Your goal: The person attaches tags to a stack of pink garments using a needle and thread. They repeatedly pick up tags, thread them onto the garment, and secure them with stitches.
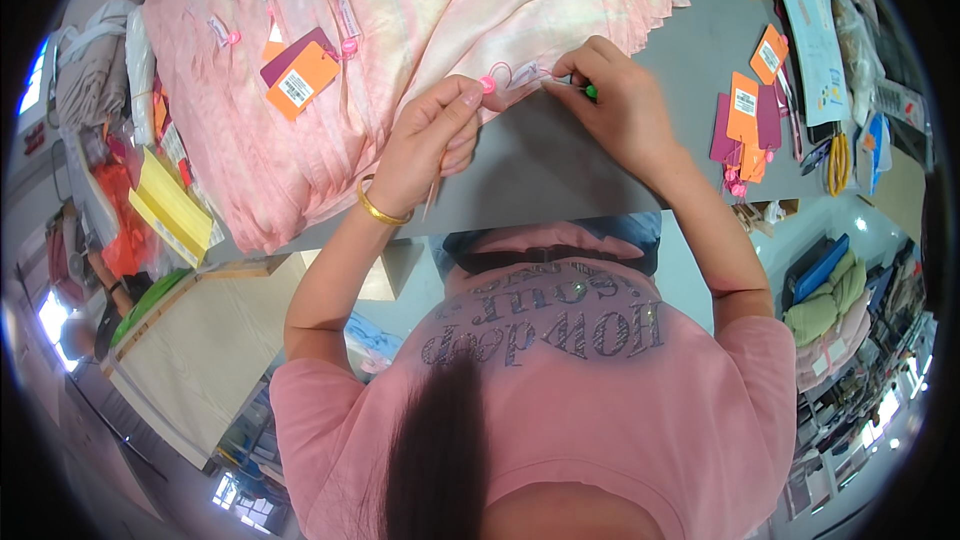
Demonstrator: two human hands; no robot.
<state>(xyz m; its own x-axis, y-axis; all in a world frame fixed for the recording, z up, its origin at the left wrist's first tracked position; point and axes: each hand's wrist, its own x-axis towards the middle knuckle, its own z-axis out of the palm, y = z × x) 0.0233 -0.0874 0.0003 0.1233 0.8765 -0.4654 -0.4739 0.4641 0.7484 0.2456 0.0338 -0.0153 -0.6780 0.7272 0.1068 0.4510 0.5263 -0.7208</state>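
Observation:
A pile of thin pink cloth [420,7] lies over the grey table [517,165]. At its near edge, my left hand [442,124] pinches a round pink tag seal [487,85] on a looped pink cord; a thin strand hangs below that hand. My right hand [619,101] pinches the cord's other side beside a small white sewn-in label [524,73]. A small green thing [591,92] shows between its fingers; what it belongs to is hidden. On the cloth's left part rest an orange hang tag [304,80] and a purple one, with several more pink seals.
Orange and purple hang tags [744,109] lie on the table's right, beside yellow-handled scissors [838,165] and a light blue packet [814,49]. A yellow folded card [172,210] and plastic bags are at the left. Another person's arm [109,281] shows at far left.

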